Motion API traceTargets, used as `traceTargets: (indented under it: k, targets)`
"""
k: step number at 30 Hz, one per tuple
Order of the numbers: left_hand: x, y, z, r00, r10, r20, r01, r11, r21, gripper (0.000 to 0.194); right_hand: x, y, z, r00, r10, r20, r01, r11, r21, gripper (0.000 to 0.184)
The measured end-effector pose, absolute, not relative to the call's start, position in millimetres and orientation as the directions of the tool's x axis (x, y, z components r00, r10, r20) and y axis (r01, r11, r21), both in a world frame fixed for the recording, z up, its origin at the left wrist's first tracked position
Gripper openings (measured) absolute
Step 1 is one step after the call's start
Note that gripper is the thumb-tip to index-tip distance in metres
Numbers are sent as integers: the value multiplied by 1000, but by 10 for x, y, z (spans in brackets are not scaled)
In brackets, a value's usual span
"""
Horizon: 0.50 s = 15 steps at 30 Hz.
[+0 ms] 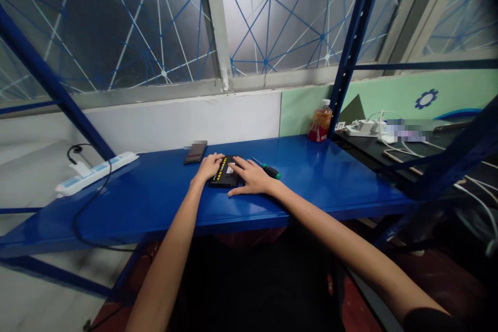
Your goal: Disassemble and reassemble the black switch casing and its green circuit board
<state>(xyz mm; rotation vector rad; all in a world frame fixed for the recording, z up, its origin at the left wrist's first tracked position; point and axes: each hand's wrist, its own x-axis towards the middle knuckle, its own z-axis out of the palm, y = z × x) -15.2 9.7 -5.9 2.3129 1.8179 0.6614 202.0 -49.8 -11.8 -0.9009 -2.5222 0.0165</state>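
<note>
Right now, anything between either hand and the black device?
Nothing visible. The left hand is at its left edge; the right hand reaches over its right side. The screwdriver lies just beyond the right hand.

- Black device (pixel 232 181): three-o'clock edge partly hidden by right hand (pixel 254 179)
- Label (pixel 230 169): print too small
- Purplish item (pixel 408 130), three o'clock: pixelated
- Dark sleeve (pixel 426 320), five o'clock: cut off

Power strip (pixel 97 173) on the table's (pixel 311 181) left end, phone (pixel 195 152) behind and left of the flat device (pixel 223 179), screwdriver (pixel 271 171) to the device's right, bottle (pixel 321 123) at back right
</note>
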Motion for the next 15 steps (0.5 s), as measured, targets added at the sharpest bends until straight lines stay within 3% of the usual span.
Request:
traceTargets:
  k: [3,6,15]
  targets:
    - [-161,109,-62,180,947,264,893,-270,359,38,2109,-433,-15,-604,677,420,640,726,-252,123]
    - [-162,115,-64,178,947,267,894,-269,359,37,2174,-309,77,-578,754,313,678,657,-330,134]
    - [-141,69,-18,187,947,260,893,-274,356,37,2069,-123,190,-693,716,87,632,661,-405,136]
